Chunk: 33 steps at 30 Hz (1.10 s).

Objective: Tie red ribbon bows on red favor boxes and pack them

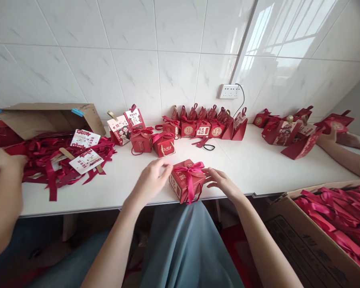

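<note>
A red gift box [180, 182] with a bright pink-red ribbon bow [192, 171] on its lid sits at the table's front edge, a dark red cord handle hanging at its front. At its left side is my left hand [154, 178], thumb and fingers apart and holding nothing. My right hand [220, 181] is at the box's right side, its fingers spread and curved, the fingertips near the end of the bow. Whether those fingertips touch the ribbon is hard to tell.
Several finished red boxes [203, 130] line the wall. Ribbons and cards [86, 161] lie left beside an open carton [54, 116] and another person's hand [9, 160]. At right are more boxes [283, 132], another person's arms [342, 150] and a full carton [306, 236].
</note>
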### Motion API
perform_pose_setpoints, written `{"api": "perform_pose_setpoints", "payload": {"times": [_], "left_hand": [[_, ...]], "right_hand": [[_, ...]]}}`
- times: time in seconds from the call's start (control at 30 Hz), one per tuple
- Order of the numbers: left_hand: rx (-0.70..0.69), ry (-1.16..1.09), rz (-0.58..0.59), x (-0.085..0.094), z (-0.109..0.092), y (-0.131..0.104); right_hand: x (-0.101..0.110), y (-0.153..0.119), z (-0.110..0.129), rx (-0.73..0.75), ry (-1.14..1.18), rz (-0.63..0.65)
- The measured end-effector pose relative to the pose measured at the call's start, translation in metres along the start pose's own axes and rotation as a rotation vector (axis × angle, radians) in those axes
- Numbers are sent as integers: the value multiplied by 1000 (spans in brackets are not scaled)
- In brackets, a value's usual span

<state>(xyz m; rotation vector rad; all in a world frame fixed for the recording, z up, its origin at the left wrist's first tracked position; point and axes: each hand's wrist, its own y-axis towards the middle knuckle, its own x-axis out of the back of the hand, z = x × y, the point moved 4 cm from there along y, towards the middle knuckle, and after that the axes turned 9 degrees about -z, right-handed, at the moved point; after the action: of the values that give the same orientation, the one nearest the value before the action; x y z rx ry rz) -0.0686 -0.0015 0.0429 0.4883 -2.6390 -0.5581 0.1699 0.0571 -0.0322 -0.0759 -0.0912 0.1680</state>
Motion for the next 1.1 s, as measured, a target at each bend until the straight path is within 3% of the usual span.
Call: {"api": "perform_pose_setpoints", "payload": {"times": [0.1,0.17,0.23,0.47,0.7,0.9,0.93,1.0,1.1], "left_hand": [[-337,83,263,-46,-13,11],[-403,133,360,-65,-12,13],[-397,191,405,-72,-7,12],[-379,303,413,-72,2,8],[-301,294,327,-75,9,9],[-293,248,361,-73,5,9],[-293,205,362,-72,4,9],[-293,99,317,-68,2,9],[-226,41,135,-56,6,9]], "right_hand": [[-10,8,4,-2,6,-29],[-13,8,9,20,30,-42],[-13,2,14,27,39,-43],[-16,-28,28,19,2,-19],[-20,-34,16,-15,-76,3],[7,-32,26,12,-343,227],[14,-27,32,21,-390,221],[26,-12,44,55,-441,80],[22,14,57,90,-472,-115]]}}
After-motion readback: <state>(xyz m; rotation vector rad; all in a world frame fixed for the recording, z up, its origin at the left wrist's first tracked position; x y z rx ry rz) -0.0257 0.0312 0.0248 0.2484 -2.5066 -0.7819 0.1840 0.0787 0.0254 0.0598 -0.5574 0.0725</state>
